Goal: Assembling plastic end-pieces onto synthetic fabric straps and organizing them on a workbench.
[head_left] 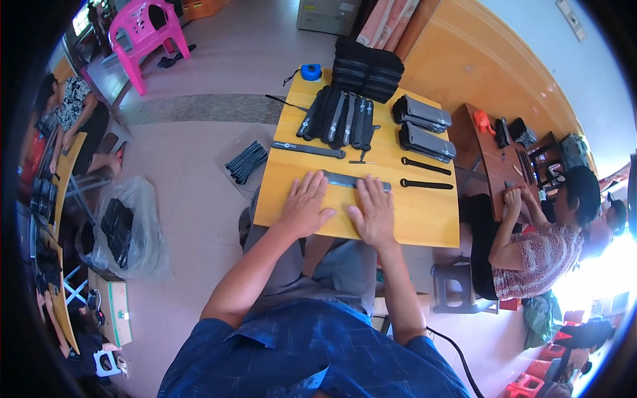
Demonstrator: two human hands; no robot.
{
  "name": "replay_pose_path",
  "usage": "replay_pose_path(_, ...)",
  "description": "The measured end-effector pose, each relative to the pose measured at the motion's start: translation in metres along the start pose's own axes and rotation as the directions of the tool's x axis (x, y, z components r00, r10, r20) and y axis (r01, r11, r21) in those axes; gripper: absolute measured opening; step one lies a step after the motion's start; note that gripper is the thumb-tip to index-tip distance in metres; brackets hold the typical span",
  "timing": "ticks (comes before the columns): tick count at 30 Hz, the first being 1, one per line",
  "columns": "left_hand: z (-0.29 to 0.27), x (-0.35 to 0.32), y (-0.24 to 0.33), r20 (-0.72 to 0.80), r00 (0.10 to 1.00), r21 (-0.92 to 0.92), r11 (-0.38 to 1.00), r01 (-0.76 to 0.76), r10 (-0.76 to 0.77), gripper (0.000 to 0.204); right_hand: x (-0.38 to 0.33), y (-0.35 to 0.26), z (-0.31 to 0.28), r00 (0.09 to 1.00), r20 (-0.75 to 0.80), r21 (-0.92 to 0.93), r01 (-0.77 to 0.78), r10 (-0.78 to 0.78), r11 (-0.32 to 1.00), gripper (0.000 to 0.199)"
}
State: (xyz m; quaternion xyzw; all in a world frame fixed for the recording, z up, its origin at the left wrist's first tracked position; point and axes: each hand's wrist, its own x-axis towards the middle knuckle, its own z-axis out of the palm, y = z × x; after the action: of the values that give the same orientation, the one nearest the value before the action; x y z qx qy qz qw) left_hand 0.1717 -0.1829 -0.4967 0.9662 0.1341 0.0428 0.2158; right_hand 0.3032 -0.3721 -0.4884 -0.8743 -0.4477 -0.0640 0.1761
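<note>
A flat grey strap lies crosswise on the yellow table in front of me. My left hand rests flat at its left end, fingers stretched out. At the right end my right hand also lies flat, its fingertips on the strap. Just beyond is a small black T-shaped piece. A longer dark grey strap lies farther off to the left. To the right of my right hand are two thin black straps, an upper one and a lower one.
Dark straps lie side by side behind, before a tall black stack. Two grey-black bundles sit at the right, a blue tape measure at the far left corner. A person works at a brown table to the right.
</note>
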Motion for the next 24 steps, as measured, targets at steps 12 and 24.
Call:
replay_pose_path(12,0.005,0.001,-0.003,-0.014,1.000,0.058,0.998,0.006,-0.005,0.087,-0.019,0.024,0.006,0.992,0.076,-0.064,-0.098,0.103,0.993,0.079)
replay_pose_path(24,-0.001,0.006,0.002,0.034,0.999,0.041,0.999,0.014,-0.015,0.085,-0.025,0.042,-0.003,0.977,0.009,-0.071,-0.214,0.215,0.974,0.074)
